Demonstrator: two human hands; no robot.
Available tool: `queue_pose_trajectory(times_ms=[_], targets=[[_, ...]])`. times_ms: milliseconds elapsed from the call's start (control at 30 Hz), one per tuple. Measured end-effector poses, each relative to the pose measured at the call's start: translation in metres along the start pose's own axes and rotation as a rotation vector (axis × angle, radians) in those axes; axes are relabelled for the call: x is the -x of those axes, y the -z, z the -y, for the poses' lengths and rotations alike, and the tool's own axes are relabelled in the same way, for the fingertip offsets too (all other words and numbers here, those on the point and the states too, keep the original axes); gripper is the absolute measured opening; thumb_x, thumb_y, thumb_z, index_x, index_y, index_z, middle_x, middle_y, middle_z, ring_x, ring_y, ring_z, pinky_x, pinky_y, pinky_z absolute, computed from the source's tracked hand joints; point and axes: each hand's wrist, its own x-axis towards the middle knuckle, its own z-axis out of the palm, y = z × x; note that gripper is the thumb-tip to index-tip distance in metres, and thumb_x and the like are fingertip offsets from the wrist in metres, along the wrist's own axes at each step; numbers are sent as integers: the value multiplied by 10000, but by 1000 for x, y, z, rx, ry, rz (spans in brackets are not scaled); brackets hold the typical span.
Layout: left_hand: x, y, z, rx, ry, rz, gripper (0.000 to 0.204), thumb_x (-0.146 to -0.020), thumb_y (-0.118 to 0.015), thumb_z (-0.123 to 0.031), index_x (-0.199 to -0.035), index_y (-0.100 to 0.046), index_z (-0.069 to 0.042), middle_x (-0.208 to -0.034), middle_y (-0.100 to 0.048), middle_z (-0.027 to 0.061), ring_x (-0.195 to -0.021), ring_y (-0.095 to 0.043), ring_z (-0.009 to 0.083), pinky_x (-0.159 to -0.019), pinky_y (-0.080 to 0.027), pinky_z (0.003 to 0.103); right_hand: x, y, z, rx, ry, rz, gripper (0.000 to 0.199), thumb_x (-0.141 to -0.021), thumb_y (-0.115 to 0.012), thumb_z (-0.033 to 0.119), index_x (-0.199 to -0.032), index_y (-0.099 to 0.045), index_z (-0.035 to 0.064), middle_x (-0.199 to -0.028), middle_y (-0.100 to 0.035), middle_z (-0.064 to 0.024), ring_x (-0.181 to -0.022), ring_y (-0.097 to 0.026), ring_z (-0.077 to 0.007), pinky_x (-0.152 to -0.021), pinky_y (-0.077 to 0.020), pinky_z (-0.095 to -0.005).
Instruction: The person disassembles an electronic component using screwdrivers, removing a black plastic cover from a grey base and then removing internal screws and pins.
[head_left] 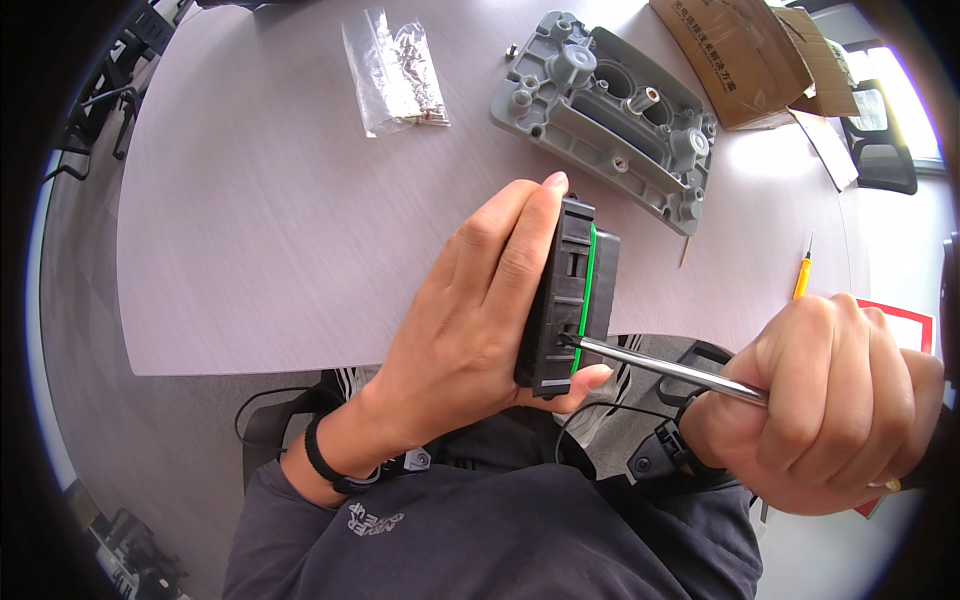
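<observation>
My left hand (475,290) grips a black plastic housing (553,300) with a bright green seal running along it, held up on edge just off the table's near side. Fingers lie along its far face and the thumb shows below it. My right hand (830,405) is closed in a fist around a screwdriver (680,373); its handle is hidden in the fist. The metal shaft points left, and the tip sits at a slot in the housing's side, beside the green seal. How deep the tip goes I cannot tell.
On the table (250,220) lie a clear bag of small screws (400,75), a grey cast housing (615,110) and a yellow-handled screwdriver (803,272). An opened cardboard box (740,60) stands at the far right. A red-edged sheet (905,322) shows behind my right hand.
</observation>
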Motion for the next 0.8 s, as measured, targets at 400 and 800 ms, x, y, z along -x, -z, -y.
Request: queue_pose_trajectory(times_ms=[400, 800], targets=[[-1, -2, 0, -13, -1, -8, 1090, -715, -693, -615, -1387, -241, 115, -1342, -337, 290, -1199, -417, 394, -978, -410, 438, -2, -1, 1, -85, -15, -26, 493, -867, -390, 544, -719, -462, 80, -573, -541, -28, -520, -557, -132, -594, -481, -220], [-5, 0, -3, -5, 22, 15, 1071, -728, -688, -604, -1381, -251, 124, -1336, -337, 293, -1187, -425, 406, -988, -406, 437, -3, 6, 45, 96, -341, 168, 573, -863, -418, 634, -613, -424, 119, -547, -515, -6, -454, -502, -128, -544, -470, -228]])
